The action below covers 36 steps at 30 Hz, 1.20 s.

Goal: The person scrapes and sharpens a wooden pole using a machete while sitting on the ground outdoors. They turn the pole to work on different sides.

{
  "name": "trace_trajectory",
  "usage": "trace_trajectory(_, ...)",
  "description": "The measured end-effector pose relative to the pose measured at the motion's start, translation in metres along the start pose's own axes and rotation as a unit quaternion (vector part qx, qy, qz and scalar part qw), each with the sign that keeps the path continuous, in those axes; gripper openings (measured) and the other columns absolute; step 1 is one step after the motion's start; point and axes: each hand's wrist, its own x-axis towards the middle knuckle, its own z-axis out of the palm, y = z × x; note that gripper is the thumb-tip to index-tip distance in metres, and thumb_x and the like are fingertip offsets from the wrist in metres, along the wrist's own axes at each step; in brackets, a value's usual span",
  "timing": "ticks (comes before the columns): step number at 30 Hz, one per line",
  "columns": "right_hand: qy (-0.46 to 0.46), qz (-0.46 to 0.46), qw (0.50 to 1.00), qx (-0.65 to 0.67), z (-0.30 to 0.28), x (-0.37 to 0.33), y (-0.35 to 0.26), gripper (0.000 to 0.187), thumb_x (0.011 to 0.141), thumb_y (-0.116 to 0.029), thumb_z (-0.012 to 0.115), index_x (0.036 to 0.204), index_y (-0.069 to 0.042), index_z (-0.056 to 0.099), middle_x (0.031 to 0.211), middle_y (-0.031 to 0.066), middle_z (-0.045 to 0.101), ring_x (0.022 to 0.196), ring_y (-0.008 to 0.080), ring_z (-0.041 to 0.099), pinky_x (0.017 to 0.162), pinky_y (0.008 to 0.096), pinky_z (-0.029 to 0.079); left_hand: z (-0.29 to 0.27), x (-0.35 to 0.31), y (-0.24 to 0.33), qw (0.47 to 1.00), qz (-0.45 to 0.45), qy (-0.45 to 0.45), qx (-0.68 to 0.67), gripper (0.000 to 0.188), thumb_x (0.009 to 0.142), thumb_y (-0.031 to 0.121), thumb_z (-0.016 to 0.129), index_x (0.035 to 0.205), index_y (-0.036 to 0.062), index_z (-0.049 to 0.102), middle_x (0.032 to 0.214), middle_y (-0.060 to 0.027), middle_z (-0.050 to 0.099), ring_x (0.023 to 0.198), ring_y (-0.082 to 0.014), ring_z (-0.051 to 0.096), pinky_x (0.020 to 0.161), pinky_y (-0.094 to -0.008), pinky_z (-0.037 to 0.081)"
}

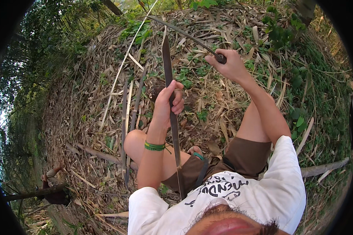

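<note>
My left hand (167, 100) is wrapped around a long, dark split bamboo strip (167, 58). The strip stands nearly lengthwise in front of me, its lower end against my lap and its pale, shaved tip pointing away. In my right hand (231, 67) is the dark handle of a machete (189, 36), held with a closed fist. The narrow blade reaches up and left, crossing by the strip's tip; whether the two touch I cannot tell. Just beyond my left hand lies a dark cut log end (154, 87), partly hidden by that hand.
Several bamboo strips (124, 121) lie left of my knee, with a long pale strip (123, 64) slanting away. Dry leaves (219, 31) cover the ground. Branches (325, 168) lie on both sides. Another person (58, 192) is at the lower left, near a thin trunk (31, 194).
</note>
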Motion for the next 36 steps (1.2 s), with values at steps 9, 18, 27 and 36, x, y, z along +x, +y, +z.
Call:
trace_trajectory(9, 0.002, -0.110, 0.990, -0.084, 0.027, 0.004, -0.013, 0.024, 0.074, -0.025, 0.074, 0.065, -0.006, 0.062, 0.054, 0.0143, 0.056, 0.052, 0.0373, 0.057, 0.053, 0.0450, 0.046, 0.028, 0.011, -0.044, 0.917, 0.052, 0.175, 0.356, 0.033, 0.103, 0.029, 0.058, 0.083, 0.0045, 0.051, 0.062, 0.0004, 0.048, 0.056, -0.0083, 0.041, 0.051, -0.0291, 0.034)
trace_trajectory(18, -0.010, -0.193, 0.968, -0.158, 0.038, 0.023, -0.015, 0.016, 0.064, -0.020, 0.072, 0.068, -0.008, 0.063, 0.058, 0.0142, 0.059, 0.057, 0.0372, 0.062, 0.055, 0.0463, 0.048, 0.026, -0.007, -0.049, 0.840, 0.105, 0.205, 0.492, 0.029, 0.100, 0.022, 0.060, 0.087, -0.0016, 0.050, 0.062, -0.0165, 0.056, 0.052, -0.0254, 0.054, 0.053, -0.0425, 0.041)
trace_trajectory(27, -0.008, -0.184, 0.970, -0.159, 0.055, 0.034, 0.014, 0.014, 0.062, -0.018, 0.071, 0.072, -0.009, 0.067, 0.059, 0.0143, 0.060, 0.058, 0.0379, 0.062, 0.054, 0.0461, 0.048, 0.010, -0.006, -0.045, 0.864, 0.072, 0.191, 0.460, 0.029, 0.100, 0.023, 0.061, 0.086, -0.0009, 0.051, 0.060, -0.0110, 0.053, 0.052, -0.0203, 0.050, 0.051, -0.0398, 0.039)
trace_trajectory(36, 0.076, 0.226, 0.947, -0.213, -0.061, 0.048, 0.129, 0.040, 0.088, -0.036, 0.062, 0.079, 0.001, 0.072, 0.063, 0.0136, 0.066, 0.059, 0.0280, 0.065, 0.060, 0.0420, 0.051, 0.008, -0.048, -0.039, 0.999, -0.040, 0.016, 0.007, 0.024, 0.110, 0.028, 0.043, 0.097, 0.0088, 0.050, 0.058, 0.0058, 0.035, 0.041, -0.0030, 0.033, 0.038, -0.0207, 0.026)
